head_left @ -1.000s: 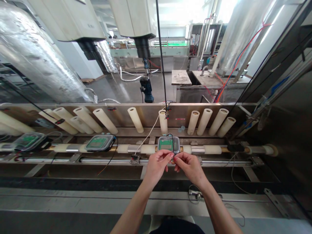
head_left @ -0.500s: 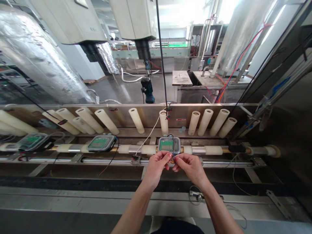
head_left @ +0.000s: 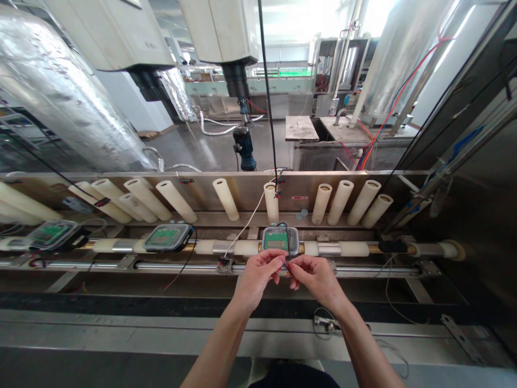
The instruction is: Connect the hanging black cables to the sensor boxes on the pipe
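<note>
Bright workshop. Left, 2 clear-lidded boxes; centre, your left hand and right hand, fingers pinching a dark cable before the 3rd box. You're apparently working its end; next calls for steady fingertips.

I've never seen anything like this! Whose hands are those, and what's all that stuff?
They're a person's bare left hand and right hand, seen by a camera worn on that person's head, looking forward and down. Their fingertips pinch a thin dark cable at a clear-topped box with something green inside. Two similar boxes sit off to the left, along a long metal frame. Behind them, pale tubes stand by a metal panel.
</note>
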Available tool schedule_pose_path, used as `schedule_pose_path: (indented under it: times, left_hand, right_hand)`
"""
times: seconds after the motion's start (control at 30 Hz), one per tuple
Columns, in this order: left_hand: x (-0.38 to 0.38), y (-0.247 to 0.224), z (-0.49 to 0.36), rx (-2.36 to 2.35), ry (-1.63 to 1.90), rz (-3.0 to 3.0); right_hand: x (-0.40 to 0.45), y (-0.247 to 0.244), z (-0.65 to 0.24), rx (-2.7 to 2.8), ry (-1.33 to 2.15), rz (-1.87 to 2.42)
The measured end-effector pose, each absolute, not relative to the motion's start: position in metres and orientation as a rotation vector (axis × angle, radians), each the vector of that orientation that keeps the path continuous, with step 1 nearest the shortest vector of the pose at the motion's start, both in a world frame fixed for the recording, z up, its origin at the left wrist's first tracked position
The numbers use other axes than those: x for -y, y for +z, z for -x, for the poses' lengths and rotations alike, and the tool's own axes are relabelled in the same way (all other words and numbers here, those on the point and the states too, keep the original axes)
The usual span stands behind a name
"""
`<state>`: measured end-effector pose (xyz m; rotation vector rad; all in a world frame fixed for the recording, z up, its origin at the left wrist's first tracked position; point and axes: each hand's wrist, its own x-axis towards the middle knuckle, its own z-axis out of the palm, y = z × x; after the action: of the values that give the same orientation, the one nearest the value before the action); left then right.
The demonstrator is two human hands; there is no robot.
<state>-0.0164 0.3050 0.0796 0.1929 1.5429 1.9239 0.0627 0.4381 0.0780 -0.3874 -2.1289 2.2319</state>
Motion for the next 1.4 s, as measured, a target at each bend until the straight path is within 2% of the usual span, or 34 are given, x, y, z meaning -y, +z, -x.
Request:
schedule_pose_path:
  times: [0.33, 0.7, 1.2, 1.4]
  left_hand:
    - [-0.316, 0.084, 0.011, -1.405, 2.135, 0.035]
    - [-0.325, 0.091, 0.000, -1.651, 2.116, -0.216]
    - [-0.323, 0.100, 0.000, -1.862, 2.048, -0.337]
    - [-0.325, 0.089, 0.006, -1.959, 2.104, -0.441]
  right_hand:
    - [-0.438, 0.081, -0.070, 1.710, 2.473, 0.181]
    - [-0.432, 0.079, -0.061, 1.715, 2.214, 0.444]
    - [-0.433, 0.077, -0.061, 1.824, 2.135, 0.449]
    - [-0.436, 0.078, -0.059, 1.940, 2.037, 0.471]
